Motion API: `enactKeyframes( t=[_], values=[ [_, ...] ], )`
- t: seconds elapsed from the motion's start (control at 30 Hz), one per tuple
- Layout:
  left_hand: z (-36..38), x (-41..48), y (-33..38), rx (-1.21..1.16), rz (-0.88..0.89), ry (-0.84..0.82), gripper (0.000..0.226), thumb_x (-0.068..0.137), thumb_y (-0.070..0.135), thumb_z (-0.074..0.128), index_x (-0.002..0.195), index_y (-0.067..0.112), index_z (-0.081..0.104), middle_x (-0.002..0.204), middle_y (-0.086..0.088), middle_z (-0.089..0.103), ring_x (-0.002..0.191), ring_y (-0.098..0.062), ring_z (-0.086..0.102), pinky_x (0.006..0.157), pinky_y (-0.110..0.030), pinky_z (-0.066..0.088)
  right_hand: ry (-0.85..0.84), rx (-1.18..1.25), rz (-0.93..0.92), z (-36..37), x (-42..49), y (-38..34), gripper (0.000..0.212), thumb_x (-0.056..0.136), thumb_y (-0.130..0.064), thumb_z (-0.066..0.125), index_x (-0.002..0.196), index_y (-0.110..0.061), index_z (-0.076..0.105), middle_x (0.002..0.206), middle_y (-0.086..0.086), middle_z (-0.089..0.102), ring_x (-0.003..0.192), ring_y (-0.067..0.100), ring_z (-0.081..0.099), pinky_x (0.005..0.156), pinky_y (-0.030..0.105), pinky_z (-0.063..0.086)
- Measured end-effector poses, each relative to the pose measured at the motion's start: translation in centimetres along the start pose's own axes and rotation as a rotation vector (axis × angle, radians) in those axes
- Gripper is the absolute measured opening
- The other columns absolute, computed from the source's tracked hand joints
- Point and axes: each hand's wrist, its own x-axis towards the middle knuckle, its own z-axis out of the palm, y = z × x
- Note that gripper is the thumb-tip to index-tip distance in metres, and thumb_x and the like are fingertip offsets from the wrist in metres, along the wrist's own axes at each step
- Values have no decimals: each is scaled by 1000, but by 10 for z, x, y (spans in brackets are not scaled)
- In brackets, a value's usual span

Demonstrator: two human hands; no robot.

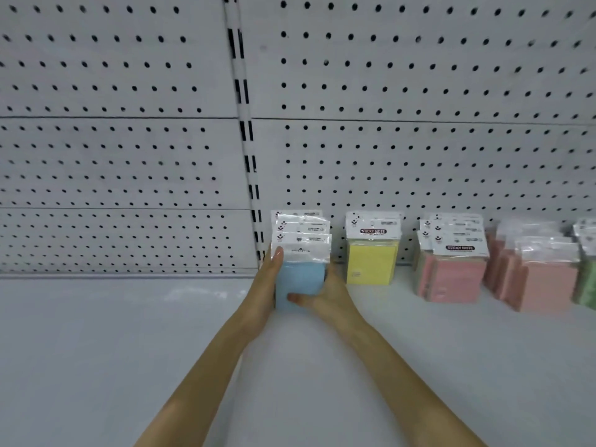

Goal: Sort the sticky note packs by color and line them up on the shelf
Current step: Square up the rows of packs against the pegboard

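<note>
Blue sticky note packs [301, 279] are clasped from both sides. The left hand [267, 285] has its thumb over the front. The right hand [329, 295] lays its thumb across the lower face. Each grip is closed round the stack. It stands upright on the shelf [129, 333] at the row's left end, near the yellow pack [371, 264]. This looks like squaring up the blue group; next comes letting go without toppling it. The packs are clear-wrapped with white header cards, slightly staggered.

Shop: pegboard [419, 91] backing, retail shelf [96, 350].
</note>
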Motion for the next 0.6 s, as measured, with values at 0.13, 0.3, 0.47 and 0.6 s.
enactKeyframes(
  t=[0.13,0.3,0.47,0.6],
  values=[
    [-9,8,4,4,17,16,65,86,71,42,140,36,40,140,8,51,128,-13,49,107,-40,39,-1,60,-4,-9,2,-3,91,56,-3,87,132,-22,40,120,-7,61,107,6,60,87,25,52],
    [-4,10,4,-57,-103,-46,80,69,79,51,134,33,50,127,1,63,115,-18,61,83,-33,54,-107,86,30,-3,8,-11,90,49,-20,87,130,-20,49,120,-1,65,111,16,62,91,38,54],
    [-16,13,-1,-41,-56,-12,74,70,70,61,135,38,45,130,5,60,119,-18,58,102,-44,45,-163,116,4,3,11,-9,83,57,-15,85,132,-15,50,121,5,65,111,19,63,91,37,54],
    [-13,12,-3,55,22,46,58,75,64,59,128,43,48,133,7,56,122,-13,54,106,-44,41,-159,123,6,3,8,-11,80,59,-13,85,131,-16,51,119,3,66,109,19,64,85,31,56]
  ],
)
